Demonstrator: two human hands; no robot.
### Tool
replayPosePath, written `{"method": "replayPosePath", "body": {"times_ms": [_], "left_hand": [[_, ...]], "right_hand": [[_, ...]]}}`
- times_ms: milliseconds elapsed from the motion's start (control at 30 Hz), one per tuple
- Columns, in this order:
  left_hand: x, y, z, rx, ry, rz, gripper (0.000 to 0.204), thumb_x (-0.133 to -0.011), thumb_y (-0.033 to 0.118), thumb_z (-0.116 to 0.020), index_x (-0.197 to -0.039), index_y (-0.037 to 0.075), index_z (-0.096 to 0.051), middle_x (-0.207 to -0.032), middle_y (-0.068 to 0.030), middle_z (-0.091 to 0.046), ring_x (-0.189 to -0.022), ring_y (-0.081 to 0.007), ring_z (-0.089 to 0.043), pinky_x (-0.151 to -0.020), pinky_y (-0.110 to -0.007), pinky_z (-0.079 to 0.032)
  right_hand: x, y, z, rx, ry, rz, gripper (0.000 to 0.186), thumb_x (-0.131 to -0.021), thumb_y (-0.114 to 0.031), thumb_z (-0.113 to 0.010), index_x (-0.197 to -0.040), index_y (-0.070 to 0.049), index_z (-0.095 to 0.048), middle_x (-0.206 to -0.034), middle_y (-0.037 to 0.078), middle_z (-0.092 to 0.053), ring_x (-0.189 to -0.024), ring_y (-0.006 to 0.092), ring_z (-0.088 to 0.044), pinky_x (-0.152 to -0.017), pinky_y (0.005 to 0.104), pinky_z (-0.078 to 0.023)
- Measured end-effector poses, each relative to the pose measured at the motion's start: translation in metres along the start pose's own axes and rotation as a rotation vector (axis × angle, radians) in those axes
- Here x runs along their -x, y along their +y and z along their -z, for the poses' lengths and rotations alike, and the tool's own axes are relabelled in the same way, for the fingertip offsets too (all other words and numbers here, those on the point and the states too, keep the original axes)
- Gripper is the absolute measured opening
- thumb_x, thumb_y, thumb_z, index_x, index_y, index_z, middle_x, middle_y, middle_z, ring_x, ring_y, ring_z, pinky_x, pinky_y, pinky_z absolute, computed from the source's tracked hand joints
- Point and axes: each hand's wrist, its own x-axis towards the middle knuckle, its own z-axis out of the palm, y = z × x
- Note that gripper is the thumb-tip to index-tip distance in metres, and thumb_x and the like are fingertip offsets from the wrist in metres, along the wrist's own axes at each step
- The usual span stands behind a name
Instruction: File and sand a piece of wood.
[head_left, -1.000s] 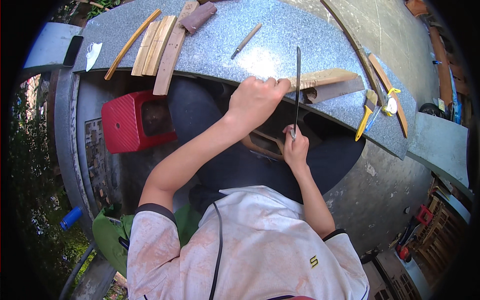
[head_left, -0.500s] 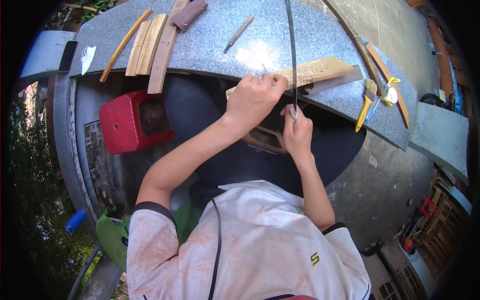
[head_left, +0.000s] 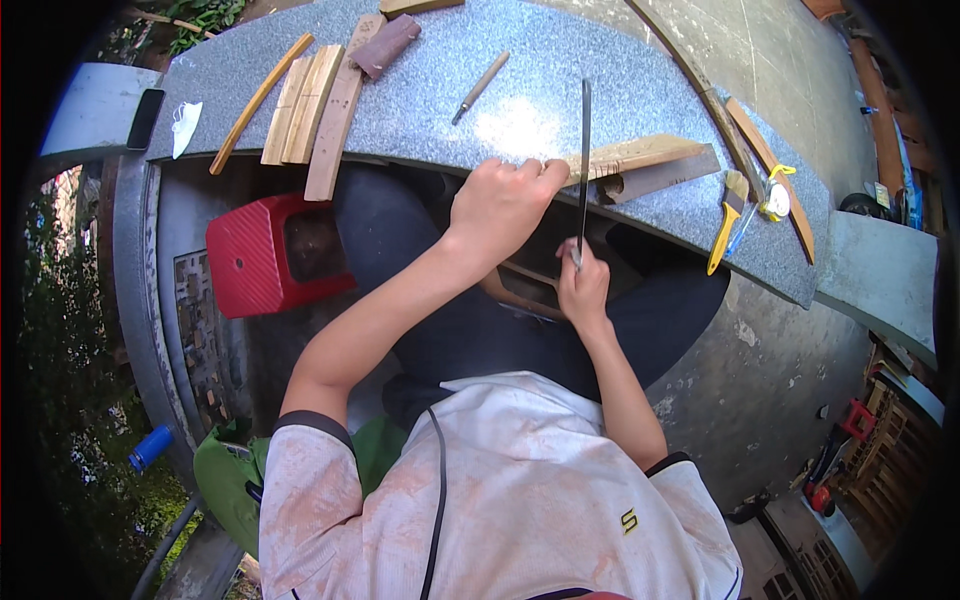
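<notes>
My left hand (head_left: 505, 205) is closed on the near end of a pale wooden piece (head_left: 645, 153), which reaches across the table's front edge. My right hand (head_left: 583, 285) is wrapped round the lower end of a long, thin, dark tool (head_left: 585, 170). Its narrow length points away from me and passes by the wood, just right of my left hand; whether they touch, I cannot tell. Seen nearly edge-on, the tool does not show its exact kind. Beneath the pale piece lies a greyish flat strip (head_left: 670, 175). A brown curved thing (head_left: 525, 298) shows below my hands.
The speckled grey table (head_left: 440, 100) carries wood strips (head_left: 312, 105), a brown roll (head_left: 386, 46), a slim pen-like tool (head_left: 481, 88), a yellow-handled brush (head_left: 727, 222) and a tape measure (head_left: 776, 200). A red stool (head_left: 255, 260) stands below the table at left.
My right hand has moved slightly left and down, and the dark tool's far end has come nearer. My left hand still grips the wood. The whole view has shifted slightly.
</notes>
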Motion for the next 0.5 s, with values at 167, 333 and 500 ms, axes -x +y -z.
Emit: {"method": "replayPosePath", "body": {"times_ms": [167,333,500], "left_hand": [[0.000,0.004,0.001,-0.077,0.043,-0.004,0.015,-0.087,0.011,-0.070,-0.102,0.011,-0.066,-0.077,-0.0028,-0.065,-0.064,-0.0226,-0.070,-0.065,-0.034,-0.054],[0.002,0.006,-0.004,-0.038,0.066,-0.005,0.015,-0.088,0.011,-0.070,-0.102,0.010,-0.066,-0.075,-0.0037,-0.066,-0.062,-0.0246,-0.070,-0.062,-0.035,-0.055],[-0.009,-0.001,0.005,0.029,-0.038,0.133,0.014,-0.090,0.013,-0.070,-0.102,0.009,-0.066,-0.077,-0.0041,-0.066,-0.065,-0.0230,-0.072,-0.064,-0.035,-0.056]], "right_hand": [[-0.029,-0.047,0.021,0.009,-0.044,-0.064,0.012,-0.106,-0.008,-0.057,-0.103,-0.004,-0.067,-0.082,0.022,-0.071,-0.081,0.0472,-0.073,-0.068,0.0518,-0.055],[0.001,-0.004,0.007,0.023,-0.028,-0.002,0.010,-0.105,-0.010,-0.058,-0.104,-0.005,-0.067,-0.084,0.021,-0.072,-0.082,0.0465,-0.074,-0.069,0.0516,-0.056],[-0.012,-0.038,0.025,0.133,-0.125,-0.106,0.012,-0.106,-0.013,-0.058,-0.106,-0.006,-0.068,-0.086,0.021,-0.074,-0.084,0.0471,-0.074,-0.071,0.0542,-0.056]]}}
